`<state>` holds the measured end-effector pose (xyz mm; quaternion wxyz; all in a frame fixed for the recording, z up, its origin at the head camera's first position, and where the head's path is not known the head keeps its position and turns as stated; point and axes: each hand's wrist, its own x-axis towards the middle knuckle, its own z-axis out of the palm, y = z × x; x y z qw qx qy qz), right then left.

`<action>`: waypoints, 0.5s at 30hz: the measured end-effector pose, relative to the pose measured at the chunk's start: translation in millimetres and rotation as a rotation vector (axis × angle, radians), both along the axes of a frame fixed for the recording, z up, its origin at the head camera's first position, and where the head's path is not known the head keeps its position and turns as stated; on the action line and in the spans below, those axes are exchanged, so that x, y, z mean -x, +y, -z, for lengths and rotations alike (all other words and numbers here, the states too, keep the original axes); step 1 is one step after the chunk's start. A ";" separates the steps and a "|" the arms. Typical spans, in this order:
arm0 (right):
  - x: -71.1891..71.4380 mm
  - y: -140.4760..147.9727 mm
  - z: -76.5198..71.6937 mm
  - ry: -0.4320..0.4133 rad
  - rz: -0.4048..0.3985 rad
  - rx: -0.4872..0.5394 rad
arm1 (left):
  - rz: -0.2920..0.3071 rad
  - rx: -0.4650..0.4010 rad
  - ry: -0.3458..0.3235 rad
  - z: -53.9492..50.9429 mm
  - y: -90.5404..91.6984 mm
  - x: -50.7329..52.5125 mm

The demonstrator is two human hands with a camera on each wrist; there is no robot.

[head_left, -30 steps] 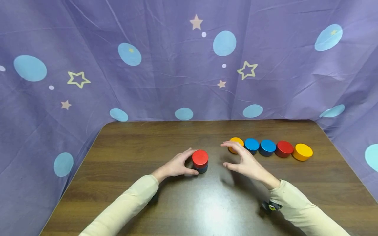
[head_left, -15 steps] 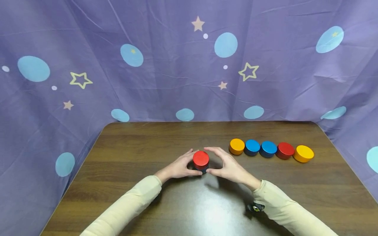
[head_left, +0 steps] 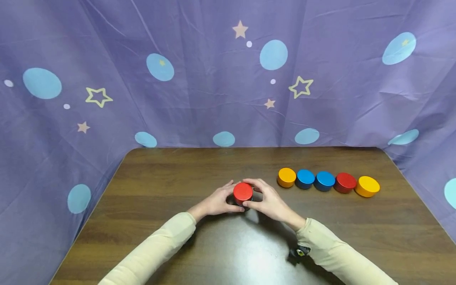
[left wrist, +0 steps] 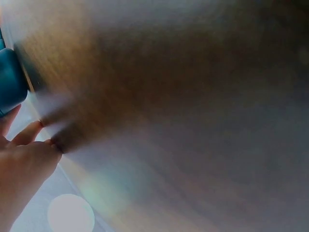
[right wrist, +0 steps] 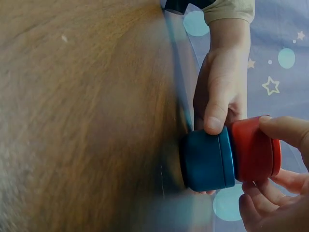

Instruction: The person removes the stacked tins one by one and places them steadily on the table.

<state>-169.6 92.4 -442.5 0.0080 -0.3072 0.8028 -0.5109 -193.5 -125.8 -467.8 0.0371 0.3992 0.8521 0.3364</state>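
A red round tin sits on top of a blue round tin, near the middle of the table. My left hand holds the blue tin from the left, its thumb across the side. From the right, my right hand grips the red tin between thumb and fingers. The right wrist view shows both tins touching, each with a lid seam, turned sideways by the camera angle. At the left edge of the left wrist view, part of the blue tin appears beside the left fingers. Hands cover much of the blue tin in the head view.
Right of the hands runs a row of tins: an orange tin, a blue tin, another blue tin, a dark red tin and a yellow tin. Behind the wooden table hangs a purple curtain.
My right hand has come left from near the orange tin and taken hold of the red tin. My left hand stays around the blue tin.
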 end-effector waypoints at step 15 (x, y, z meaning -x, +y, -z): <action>-12.8 27.0 1.0 -0.088 0.113 0.111 | -0.100 0.085 -0.132 -4.9 -1.3 -4.1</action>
